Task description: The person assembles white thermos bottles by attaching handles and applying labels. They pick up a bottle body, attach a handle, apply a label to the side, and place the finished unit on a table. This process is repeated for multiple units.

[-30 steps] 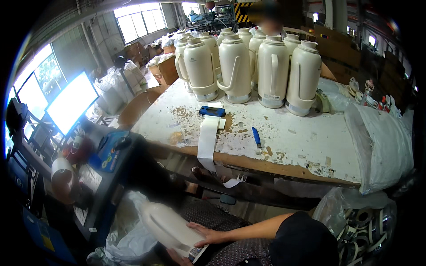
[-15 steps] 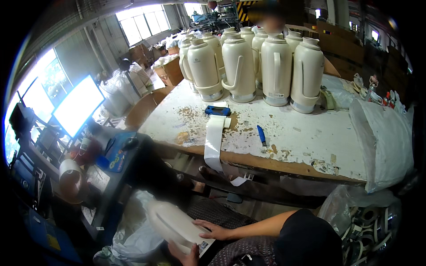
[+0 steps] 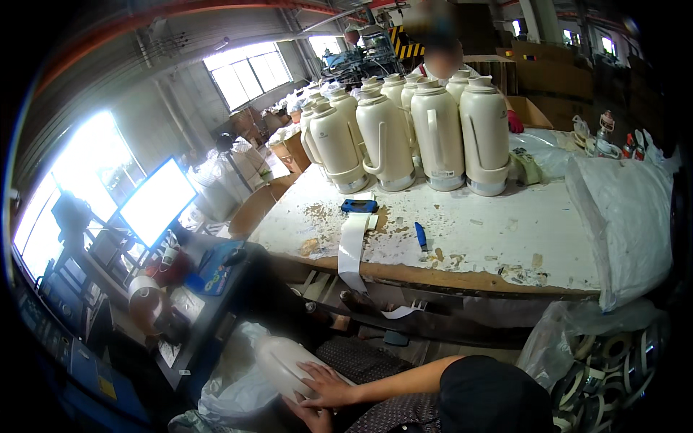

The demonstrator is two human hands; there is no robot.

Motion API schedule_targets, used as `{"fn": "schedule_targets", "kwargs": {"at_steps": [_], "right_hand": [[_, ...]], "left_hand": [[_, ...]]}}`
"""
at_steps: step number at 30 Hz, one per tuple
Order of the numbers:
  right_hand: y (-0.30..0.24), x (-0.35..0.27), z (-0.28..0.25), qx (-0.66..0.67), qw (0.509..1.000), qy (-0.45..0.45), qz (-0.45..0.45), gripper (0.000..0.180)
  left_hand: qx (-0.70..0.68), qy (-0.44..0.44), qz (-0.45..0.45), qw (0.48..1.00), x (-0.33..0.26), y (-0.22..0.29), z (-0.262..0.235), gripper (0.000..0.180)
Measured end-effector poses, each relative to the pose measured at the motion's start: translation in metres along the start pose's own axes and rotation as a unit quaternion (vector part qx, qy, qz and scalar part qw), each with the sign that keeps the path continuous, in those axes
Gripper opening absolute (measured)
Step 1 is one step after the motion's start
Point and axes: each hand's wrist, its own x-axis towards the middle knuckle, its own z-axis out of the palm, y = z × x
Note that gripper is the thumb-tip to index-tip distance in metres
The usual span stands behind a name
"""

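Note:
A cream thermos jug [image 3: 278, 357] lies tilted across my lap, its lower end toward me. My right hand [image 3: 325, 386] rests on its upper side, the fingers spread over the surface. Against its near lower side is my left hand [image 3: 310, 415], partly below the right one and gripping the jug; some of its fingers are hidden. A white plastic bag [image 3: 234, 361] is bunched beside the jug on the left.
Several cream thermos jugs [image 3: 388, 144] stand on the worn white table [image 3: 469, 224]. A strip of labels [image 3: 353, 245], a blue tool [image 3: 359, 206] and a blue cutter [image 3: 421, 236] lie there. Left is a lit monitor [image 3: 159, 202]; right, a bag of rings [image 3: 613, 368]. Someone stands behind.
The right hand has slid over the jug with its fingers spreading, and the left has come closer beneath it. The label near the jug's end is now out of sight. My view has shifted.

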Motion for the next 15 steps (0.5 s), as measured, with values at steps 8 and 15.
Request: {"fn": "schedule_targets", "kwargs": {"at_steps": [8,15], "right_hand": [[0.012,-0.024,-0.003,0.087,0.981,0.128,-0.118,0.048],[0.025,-0.015,-0.105,0.421,0.883,-0.103,-0.177,0.049]], "left_hand": [[0.077,0.053,0.158,0.983,-0.034,0.004,0.004,0.069],[-0.132,0.018,0.105,0.985,0.05,0.077,-0.066,0.068]]}}
